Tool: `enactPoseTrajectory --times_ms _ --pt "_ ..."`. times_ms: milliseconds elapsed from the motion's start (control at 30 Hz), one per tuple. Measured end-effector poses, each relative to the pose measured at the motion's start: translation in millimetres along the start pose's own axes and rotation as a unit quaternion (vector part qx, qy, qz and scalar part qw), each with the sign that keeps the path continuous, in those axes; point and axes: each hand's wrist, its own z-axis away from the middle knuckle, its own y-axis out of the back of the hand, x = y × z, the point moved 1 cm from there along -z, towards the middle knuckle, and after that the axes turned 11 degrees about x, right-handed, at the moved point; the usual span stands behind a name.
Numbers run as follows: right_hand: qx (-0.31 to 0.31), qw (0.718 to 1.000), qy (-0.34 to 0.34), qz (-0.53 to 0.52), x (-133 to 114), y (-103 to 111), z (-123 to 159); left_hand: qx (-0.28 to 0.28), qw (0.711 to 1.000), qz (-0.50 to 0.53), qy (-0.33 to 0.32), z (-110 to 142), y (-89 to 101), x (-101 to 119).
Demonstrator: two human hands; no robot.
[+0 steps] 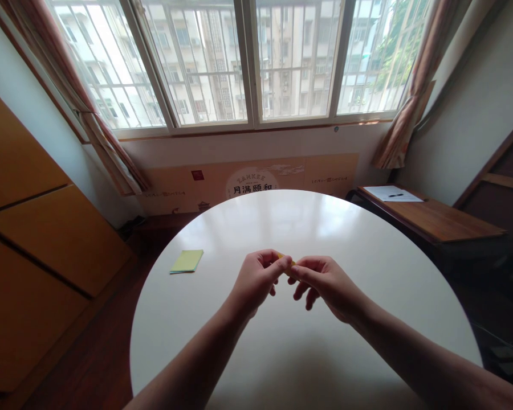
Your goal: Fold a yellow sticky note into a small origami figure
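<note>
Over the middle of the white round table, my left hand (260, 277) and my right hand (324, 280) meet tip to tip. Between their thumbs and forefingers they pinch a small yellow piece of paper (294, 264). Only slivers of it show, as the fingers cover most of it, so its full shape is hidden. The other fingers of my right hand hang loosely curled below. A pad of yellow-green sticky notes (187, 261) lies on the table to the left of my left hand, touched by neither hand.
The white round table (359, 341) spreads beneath both arms. A wooden side table (457, 219) at the right bears a white sheet (393, 193) with a dark item on it. Beyond stand a printed cardboard panel (175, 185) and a barred window. An orange-brown cabinet (55, 239) is at the left.
</note>
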Motion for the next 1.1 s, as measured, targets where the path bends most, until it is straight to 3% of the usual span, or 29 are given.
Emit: enactPoseTrajectory --times_ms 433,733,900,1100 --pt "-0.025 1.0 -0.017 -0.008 1.9 -1.6 0.1 0.024 0.997 -0.052 -0.053 -1.8 2.4 -3.9" --pt "-0.019 1.0 -0.002 -0.009 2.2 -1.2 1.0 0.013 0.999 -0.033 -0.024 -1.2 0.8 -3.3" --pt "-0.017 1.0 0.006 -0.001 1.7 -1.6 1.5 0.028 0.996 -0.063 -0.051 -1.1 0.6 -4.2" --pt "-0.008 1.0 0.021 0.001 1.0 -0.1 1.6 0.036 0.999 -0.003 -0.023 -2.0 3.9 -0.8"
